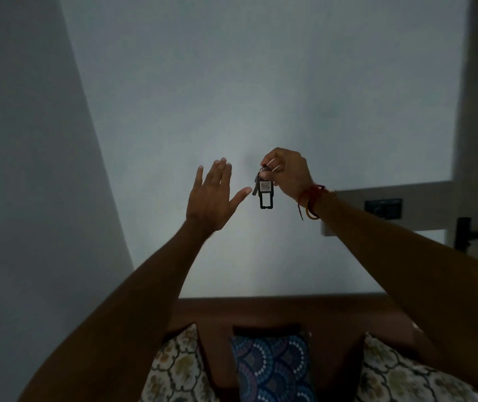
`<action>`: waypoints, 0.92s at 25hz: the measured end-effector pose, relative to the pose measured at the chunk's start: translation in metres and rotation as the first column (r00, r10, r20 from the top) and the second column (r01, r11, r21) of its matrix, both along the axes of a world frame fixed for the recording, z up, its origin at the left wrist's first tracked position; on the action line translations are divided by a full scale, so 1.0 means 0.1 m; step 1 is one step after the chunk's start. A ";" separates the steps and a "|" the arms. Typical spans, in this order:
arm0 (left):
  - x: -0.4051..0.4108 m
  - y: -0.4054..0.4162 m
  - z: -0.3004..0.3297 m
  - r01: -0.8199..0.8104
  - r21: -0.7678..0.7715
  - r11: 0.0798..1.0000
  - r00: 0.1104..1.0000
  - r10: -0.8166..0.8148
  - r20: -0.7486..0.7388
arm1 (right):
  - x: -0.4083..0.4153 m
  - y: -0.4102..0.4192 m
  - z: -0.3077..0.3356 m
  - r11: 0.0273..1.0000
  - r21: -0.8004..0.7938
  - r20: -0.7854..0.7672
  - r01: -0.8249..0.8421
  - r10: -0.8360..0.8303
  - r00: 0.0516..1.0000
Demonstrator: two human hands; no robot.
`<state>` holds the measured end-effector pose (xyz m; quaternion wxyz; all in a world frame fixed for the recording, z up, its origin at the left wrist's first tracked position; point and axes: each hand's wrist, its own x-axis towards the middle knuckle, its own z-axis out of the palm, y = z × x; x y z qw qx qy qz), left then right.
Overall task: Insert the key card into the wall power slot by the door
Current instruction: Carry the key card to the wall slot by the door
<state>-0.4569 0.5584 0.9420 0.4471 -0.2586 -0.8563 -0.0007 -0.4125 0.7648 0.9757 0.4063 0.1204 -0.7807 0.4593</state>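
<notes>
The right hand (285, 172) pinches a key ring between thumb and fingertips, and the key card (266, 192), a dark rectangular tag with a pale patch near its top, hangs straight down from that ring with its long axis vertical. A small key dangles beside the tag on its left. The left hand (213, 198) is spread wide and holds nothing; its thumb tip reaches toward the key card from the left and stops just short of it.

Taking the key card as the landmark, a dark wall panel (383, 208) sits well off to its right and a little lower, partly hidden behind the right forearm. Just beyond and below that panel is a dark door handle (474, 235). The room is dim, and I cannot tell whether the panel is the power slot or a bank of switches, though its place by the door makes it the likely target.

The coming move turns on this: the slot lies to the right of the key card, on the right arm's own side, so the right hand is the nearer one. The loosely hanging tag probably needs a firmer grip on its body, perhaps steadied by the left hand, before it will enter an opening.
</notes>
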 end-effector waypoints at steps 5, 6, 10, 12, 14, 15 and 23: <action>-0.35 0.98 0.01 0.136 -0.017 0.991 0.990 -0.137 -0.039 | -0.11 0.90 -0.04 0.992 0.015 0.019 0.124 -0.124 0.992; -0.42 1.15 0.00 0.159 -0.027 0.987 0.986 -0.160 -0.051 | -0.16 1.07 -0.05 0.989 0.017 0.027 0.148 -0.149 0.989; -0.85 1.81 -0.05 0.220 -0.067 0.973 0.974 -0.223 -0.035 | -0.39 1.70 -0.11 0.966 0.031 0.052 0.258 -0.259 0.964; -1.07 2.13 -0.06 0.253 -0.066 0.965 0.967 -0.255 -0.012 | -0.50 2.01 -0.13 0.948 0.041 0.055 0.316 -0.318 0.946; -1.30 2.46 -0.06 0.295 -0.051 0.954 0.955 -0.295 0.002 | -0.61 2.35 -0.15 0.931 0.033 0.056 0.364 -0.365 0.929; -1.40 2.63 -0.09 0.305 -0.042 0.951 0.952 -0.306 -0.003 | -0.67 2.50 -0.17 0.924 0.029 0.052 0.382 -0.383 0.922; -1.84 3.86 -0.15 0.380 -0.075 0.922 0.925 -0.380 0.023 | -1.10 3.73 -0.34 0.892 0.018 0.077 0.451 -0.451 0.889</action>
